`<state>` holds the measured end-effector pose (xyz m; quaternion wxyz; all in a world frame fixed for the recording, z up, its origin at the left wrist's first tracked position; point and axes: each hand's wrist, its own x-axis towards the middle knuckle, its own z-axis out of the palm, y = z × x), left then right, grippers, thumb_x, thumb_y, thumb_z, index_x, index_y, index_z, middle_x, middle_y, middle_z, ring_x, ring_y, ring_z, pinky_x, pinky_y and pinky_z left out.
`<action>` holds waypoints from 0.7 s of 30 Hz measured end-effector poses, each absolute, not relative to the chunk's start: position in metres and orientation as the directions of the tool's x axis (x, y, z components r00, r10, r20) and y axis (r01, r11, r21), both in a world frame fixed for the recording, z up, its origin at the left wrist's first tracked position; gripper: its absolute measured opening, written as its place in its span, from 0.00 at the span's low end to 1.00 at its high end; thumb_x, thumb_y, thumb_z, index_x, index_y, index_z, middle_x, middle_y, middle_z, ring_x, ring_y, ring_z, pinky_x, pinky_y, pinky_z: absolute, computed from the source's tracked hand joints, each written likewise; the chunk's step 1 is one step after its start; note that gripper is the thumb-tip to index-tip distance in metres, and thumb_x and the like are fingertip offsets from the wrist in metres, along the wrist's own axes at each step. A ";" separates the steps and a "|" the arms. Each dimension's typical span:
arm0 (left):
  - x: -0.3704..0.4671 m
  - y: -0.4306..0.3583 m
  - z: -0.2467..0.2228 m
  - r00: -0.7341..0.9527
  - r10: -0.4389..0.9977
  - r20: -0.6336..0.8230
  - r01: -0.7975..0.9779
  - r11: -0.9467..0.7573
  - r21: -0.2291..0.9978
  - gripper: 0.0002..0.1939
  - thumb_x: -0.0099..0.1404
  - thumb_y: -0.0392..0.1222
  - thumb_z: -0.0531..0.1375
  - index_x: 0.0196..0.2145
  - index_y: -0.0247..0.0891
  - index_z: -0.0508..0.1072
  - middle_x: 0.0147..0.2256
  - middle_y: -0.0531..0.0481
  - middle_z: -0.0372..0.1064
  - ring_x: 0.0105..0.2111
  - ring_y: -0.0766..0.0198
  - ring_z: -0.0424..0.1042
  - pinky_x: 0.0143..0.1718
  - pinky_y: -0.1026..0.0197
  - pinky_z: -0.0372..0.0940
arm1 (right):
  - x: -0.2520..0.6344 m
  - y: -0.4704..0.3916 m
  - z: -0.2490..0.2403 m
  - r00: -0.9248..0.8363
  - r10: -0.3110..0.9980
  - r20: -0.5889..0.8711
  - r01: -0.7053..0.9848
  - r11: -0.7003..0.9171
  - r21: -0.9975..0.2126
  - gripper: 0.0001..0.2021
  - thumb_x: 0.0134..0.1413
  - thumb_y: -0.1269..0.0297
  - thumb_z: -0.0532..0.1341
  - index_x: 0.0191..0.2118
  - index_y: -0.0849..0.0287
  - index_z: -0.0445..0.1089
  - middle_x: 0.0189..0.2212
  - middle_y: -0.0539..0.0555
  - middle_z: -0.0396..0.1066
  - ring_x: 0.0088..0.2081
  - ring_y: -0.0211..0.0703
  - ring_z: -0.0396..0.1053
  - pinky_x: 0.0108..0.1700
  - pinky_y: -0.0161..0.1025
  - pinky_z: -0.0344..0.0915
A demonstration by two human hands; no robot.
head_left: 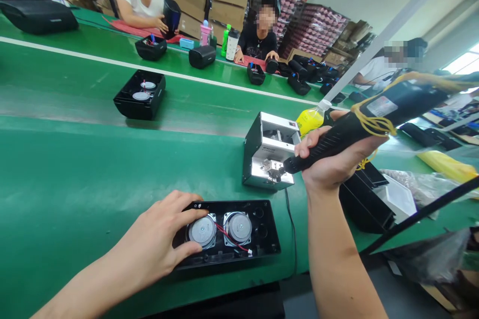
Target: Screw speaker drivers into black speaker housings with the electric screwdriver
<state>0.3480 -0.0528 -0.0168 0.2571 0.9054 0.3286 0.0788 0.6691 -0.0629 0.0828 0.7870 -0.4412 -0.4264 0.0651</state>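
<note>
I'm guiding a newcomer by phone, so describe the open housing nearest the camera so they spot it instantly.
On the green bench, find the boxy silver-and-black machine. Just in front of it, slightly left, lies a black housing holding two round speakers. Unlike the similar housing farther back, it has the wearer's left hand on it.

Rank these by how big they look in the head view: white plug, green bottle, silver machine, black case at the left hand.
1. Black case
2. Silver machine
3. Green bottle
4. White plug
</note>
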 end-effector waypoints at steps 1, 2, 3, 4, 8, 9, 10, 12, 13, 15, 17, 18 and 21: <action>0.348 -0.053 -0.017 0.771 0.636 -0.026 0.555 -0.651 0.518 0.24 0.64 0.50 0.70 0.57 0.55 0.76 0.62 0.51 0.69 0.59 0.46 0.69 0.59 0.35 0.72 | 0.669 -0.063 0.083 0.625 0.477 0.618 0.275 0.606 -0.746 0.35 0.59 0.24 0.45 0.45 0.54 0.66 0.15 0.41 0.60 0.13 0.37 0.55 0.14 0.35 0.54; 0.348 -0.053 -0.017 0.771 0.637 -0.027 0.555 -0.650 0.519 0.24 0.64 0.49 0.70 0.57 0.55 0.76 0.63 0.51 0.69 0.60 0.46 0.69 0.59 0.35 0.72 | 0.669 -0.063 0.083 0.624 0.473 0.622 0.278 0.610 -0.742 0.35 0.59 0.24 0.45 0.45 0.54 0.66 0.15 0.41 0.60 0.13 0.37 0.55 0.14 0.35 0.54; 0.347 -0.053 -0.017 0.770 0.637 -0.027 0.555 -0.649 0.520 0.24 0.64 0.49 0.70 0.57 0.55 0.76 0.63 0.50 0.69 0.60 0.46 0.69 0.59 0.35 0.72 | 0.670 -0.063 0.083 0.624 0.468 0.626 0.282 0.612 -0.739 0.36 0.59 0.24 0.45 0.45 0.54 0.66 0.14 0.41 0.60 0.13 0.37 0.55 0.14 0.35 0.54; 0.347 -0.053 -0.017 0.770 0.637 -0.026 0.554 -0.650 0.520 0.24 0.64 0.49 0.70 0.57 0.55 0.76 0.63 0.50 0.69 0.60 0.46 0.69 0.59 0.35 0.72 | 0.670 -0.063 0.083 0.627 0.460 0.629 0.287 0.614 -0.735 0.36 0.59 0.24 0.45 0.45 0.54 0.66 0.14 0.41 0.60 0.12 0.37 0.55 0.13 0.34 0.53; 0.348 -0.053 -0.017 0.776 0.631 -0.016 0.545 -0.657 0.521 0.24 0.64 0.48 0.70 0.57 0.54 0.76 0.63 0.49 0.69 0.60 0.46 0.69 0.59 0.36 0.72 | 0.672 -0.063 0.083 0.633 0.445 0.633 0.287 0.625 -0.726 0.37 0.59 0.24 0.44 0.46 0.55 0.67 0.14 0.41 0.59 0.12 0.37 0.55 0.13 0.34 0.53; 0.348 -0.053 -0.018 0.777 0.629 -0.011 0.542 -0.660 0.520 0.24 0.64 0.48 0.70 0.57 0.54 0.76 0.63 0.49 0.69 0.59 0.46 0.69 0.59 0.37 0.72 | 0.673 -0.064 0.084 0.631 0.445 0.635 0.287 0.627 -0.724 0.37 0.59 0.23 0.44 0.46 0.54 0.67 0.14 0.41 0.59 0.12 0.37 0.55 0.13 0.34 0.53; 0.348 -0.053 -0.018 0.779 0.627 -0.006 0.538 -0.664 0.519 0.24 0.64 0.48 0.70 0.57 0.54 0.76 0.62 0.49 0.69 0.59 0.46 0.69 0.59 0.37 0.73 | 0.672 -0.065 0.084 0.629 0.448 0.636 0.284 0.628 -0.724 0.37 0.59 0.23 0.44 0.46 0.54 0.67 0.14 0.41 0.59 0.12 0.37 0.55 0.13 0.34 0.53; 0.348 -0.052 -0.019 0.781 0.625 0.012 0.530 -0.673 0.516 0.23 0.64 0.48 0.70 0.57 0.54 0.76 0.62 0.49 0.69 0.59 0.45 0.69 0.58 0.37 0.73 | 0.670 -0.068 0.087 0.624 0.460 0.631 0.268 0.633 -0.726 0.37 0.57 0.22 0.46 0.45 0.54 0.67 0.14 0.41 0.59 0.12 0.37 0.54 0.13 0.34 0.53; 0.348 -0.052 -0.019 0.781 0.624 0.024 0.526 -0.677 0.515 0.23 0.65 0.48 0.70 0.57 0.53 0.76 0.63 0.48 0.69 0.59 0.45 0.69 0.59 0.37 0.72 | 0.668 -0.070 0.089 0.622 0.469 0.628 0.254 0.637 -0.728 0.36 0.57 0.23 0.47 0.45 0.53 0.67 0.14 0.41 0.59 0.12 0.37 0.54 0.12 0.34 0.52; 0.347 -0.051 -0.019 0.787 0.616 0.036 0.511 -0.684 0.521 0.24 0.65 0.49 0.70 0.58 0.54 0.75 0.64 0.48 0.68 0.61 0.45 0.68 0.61 0.38 0.71 | 0.665 -0.074 0.093 0.618 0.480 0.623 0.235 0.643 -0.729 0.35 0.58 0.24 0.48 0.44 0.53 0.67 0.14 0.41 0.59 0.12 0.36 0.54 0.12 0.34 0.52; 0.346 -0.050 -0.019 0.799 0.601 0.022 0.497 -0.680 0.540 0.25 0.66 0.51 0.69 0.60 0.57 0.73 0.66 0.50 0.65 0.64 0.46 0.66 0.63 0.38 0.69 | 0.663 -0.078 0.095 0.618 0.468 0.632 0.247 0.647 -0.721 0.34 0.59 0.26 0.47 0.45 0.53 0.68 0.14 0.41 0.59 0.12 0.37 0.54 0.12 0.34 0.53; 0.345 -0.050 -0.018 0.803 0.595 0.009 0.494 -0.675 0.548 0.25 0.67 0.52 0.68 0.60 0.58 0.72 0.66 0.51 0.64 0.65 0.47 0.65 0.65 0.39 0.68 | 0.662 -0.079 0.096 0.620 0.454 0.640 0.262 0.649 -0.714 0.34 0.60 0.26 0.47 0.45 0.54 0.69 0.14 0.41 0.59 0.12 0.37 0.55 0.13 0.34 0.54; 0.344 -0.051 -0.019 0.801 0.598 0.004 0.497 -0.670 0.551 0.23 0.69 0.54 0.66 0.60 0.58 0.72 0.67 0.52 0.63 0.66 0.46 0.63 0.66 0.36 0.66 | 0.664 -0.077 0.094 0.624 0.422 0.658 0.291 0.656 -0.697 0.34 0.60 0.26 0.46 0.44 0.53 0.69 0.14 0.42 0.59 0.12 0.37 0.55 0.12 0.34 0.53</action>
